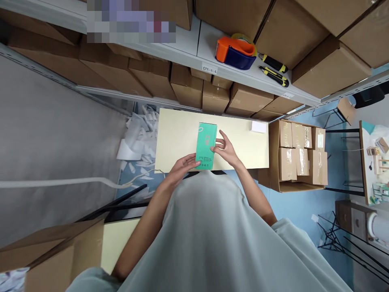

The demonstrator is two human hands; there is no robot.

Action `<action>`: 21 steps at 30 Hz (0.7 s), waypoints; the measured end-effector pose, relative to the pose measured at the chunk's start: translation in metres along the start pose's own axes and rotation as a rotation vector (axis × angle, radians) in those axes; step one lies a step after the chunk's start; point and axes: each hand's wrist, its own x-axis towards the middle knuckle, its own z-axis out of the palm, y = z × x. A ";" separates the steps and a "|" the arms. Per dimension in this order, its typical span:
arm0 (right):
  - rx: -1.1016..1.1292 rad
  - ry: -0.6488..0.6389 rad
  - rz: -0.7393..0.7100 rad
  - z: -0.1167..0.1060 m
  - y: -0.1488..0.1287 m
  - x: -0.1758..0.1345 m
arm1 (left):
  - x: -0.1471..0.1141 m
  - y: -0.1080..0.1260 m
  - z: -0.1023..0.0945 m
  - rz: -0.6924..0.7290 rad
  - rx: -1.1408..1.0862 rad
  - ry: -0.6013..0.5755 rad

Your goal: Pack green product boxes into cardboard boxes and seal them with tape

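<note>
A green printed box is held between my two hands above the pale yellow tabletop, close to the table's near edge. My left hand grips its lower left edge, the thumb lying on the front face. On the other side, my right hand pinches the right edge with its thumb in front, while the index finger stands out away from the box. Some of the fingers are hidden behind it. A small white box lies at the table's far right corner.
Right of the table stands a large open carton packed with several brown boxes. Above the far edge, a shelf holds cartons, an orange and blue tape dispenser and utility knives. White paper scraps litter the floor at left.
</note>
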 end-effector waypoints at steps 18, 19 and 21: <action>-0.364 0.202 -0.068 0.018 -0.033 0.004 | 0.004 -0.015 0.021 0.149 0.308 0.337; -0.366 0.199 -0.075 0.019 -0.034 0.004 | 0.003 -0.015 0.019 0.131 0.250 0.296; -0.333 0.165 -0.124 0.021 -0.035 0.001 | 0.002 -0.015 0.013 0.090 0.114 0.236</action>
